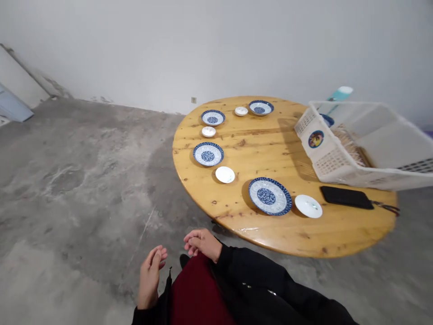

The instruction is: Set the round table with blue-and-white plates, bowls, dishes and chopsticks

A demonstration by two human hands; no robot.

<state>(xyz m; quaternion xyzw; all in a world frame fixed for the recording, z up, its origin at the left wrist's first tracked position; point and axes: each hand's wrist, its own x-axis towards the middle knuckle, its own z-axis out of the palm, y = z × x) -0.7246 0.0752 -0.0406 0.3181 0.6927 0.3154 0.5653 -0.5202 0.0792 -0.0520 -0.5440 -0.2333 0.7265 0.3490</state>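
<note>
Off near edge of table [264, 149], over bare floor [84, 180]: both hands empty. Left hand [150, 275] held open, fingers loosely stretched, nothing gripped. Right hand [202, 243] just beside it, fingers loosely curled, nothing held. Nearest plate [269, 195] laid at near edge, nearest dish [308, 206] just beside it, neither touched. Pairing repeated round left edge: second plate [208, 154] with second dish [225, 174], third plate [213, 117] with third dish [208, 131], fourth plate [261, 107] with fourth dish [241, 110] at far edge. Pairs spaced apart, likely one set per seat. Basket [338, 167] parked at right edge, black case [347, 197] just before it, clear of row.
</note>
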